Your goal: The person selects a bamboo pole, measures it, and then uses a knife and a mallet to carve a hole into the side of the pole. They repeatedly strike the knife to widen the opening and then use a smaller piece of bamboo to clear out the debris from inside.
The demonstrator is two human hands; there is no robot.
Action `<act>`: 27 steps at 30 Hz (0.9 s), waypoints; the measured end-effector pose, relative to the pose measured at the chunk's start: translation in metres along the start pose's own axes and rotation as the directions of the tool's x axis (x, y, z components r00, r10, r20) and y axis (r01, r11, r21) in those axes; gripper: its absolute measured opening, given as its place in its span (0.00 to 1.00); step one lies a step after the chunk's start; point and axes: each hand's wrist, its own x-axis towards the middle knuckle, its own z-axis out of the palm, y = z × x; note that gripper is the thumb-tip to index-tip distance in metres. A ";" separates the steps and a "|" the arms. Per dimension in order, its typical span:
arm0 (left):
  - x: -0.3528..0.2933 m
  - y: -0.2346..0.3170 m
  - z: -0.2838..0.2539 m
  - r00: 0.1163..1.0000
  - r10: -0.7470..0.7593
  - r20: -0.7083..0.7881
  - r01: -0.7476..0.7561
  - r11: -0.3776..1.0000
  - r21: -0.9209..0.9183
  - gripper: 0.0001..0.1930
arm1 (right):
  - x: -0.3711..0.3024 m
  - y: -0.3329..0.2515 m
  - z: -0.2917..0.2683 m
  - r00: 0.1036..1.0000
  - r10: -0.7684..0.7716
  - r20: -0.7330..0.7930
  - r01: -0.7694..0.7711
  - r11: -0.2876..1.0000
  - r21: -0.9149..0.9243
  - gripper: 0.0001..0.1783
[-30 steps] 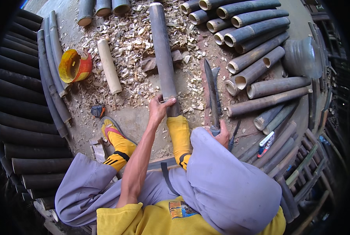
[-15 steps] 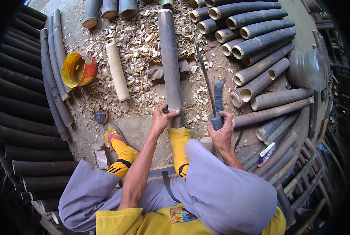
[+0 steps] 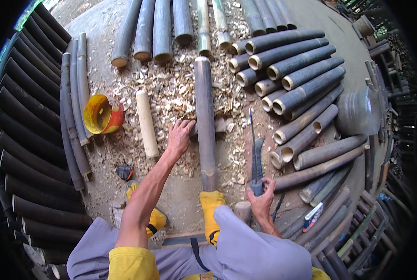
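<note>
A dark bamboo pole (image 3: 205,116) lies lengthwise in front of me, its near end against my yellow-socked foot (image 3: 211,210). Beneath its middle, crosswise, is a rough wooden block (image 3: 220,125). My left hand (image 3: 178,140) is at the block's left end, fingers bent over it. My right hand (image 3: 263,198) is closed round the grey handle of a machete (image 3: 253,144), its blade pointing away from me. Beside that blade is a dark curved piece, possibly a sheath (image 3: 258,154). A peeled pale bamboo length (image 3: 146,123) rests on the chips at the left.
Stacked bamboo tubes (image 3: 306,70) fill the right side, with a clear plastic container (image 3: 356,112) beyond. Dark poles (image 3: 35,140) line the left. A red-and-yellow tub (image 3: 103,114) and a tape measure (image 3: 124,172) stand nearer. Wood chips (image 3: 171,88) cover the ground; more poles (image 3: 162,32) lie ahead.
My left hand has let go of the pole's near end and reached forward to the block. My right hand still holds the machete. The view has tilted up, showing more poles ahead.
</note>
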 end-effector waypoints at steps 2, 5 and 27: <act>0.012 0.013 -0.003 0.996 -0.001 0.091 0.000 1.000 0.004 0.27 | -0.003 0.012 -0.001 0.999 -0.012 -0.038 0.012 1.000 0.015 0.27; 0.013 0.003 0.004 0.998 0.034 0.052 -0.031 0.998 -0.056 0.26 | -0.005 0.003 0.001 0.997 0.069 -0.031 -0.066 0.994 0.082 0.27; -0.102 -0.018 -0.115 0.827 -0.563 0.010 0.319 0.453 -0.832 0.16 | -0.111 0.080 -0.041 0.925 0.271 0.268 -0.136 0.891 -0.433 0.45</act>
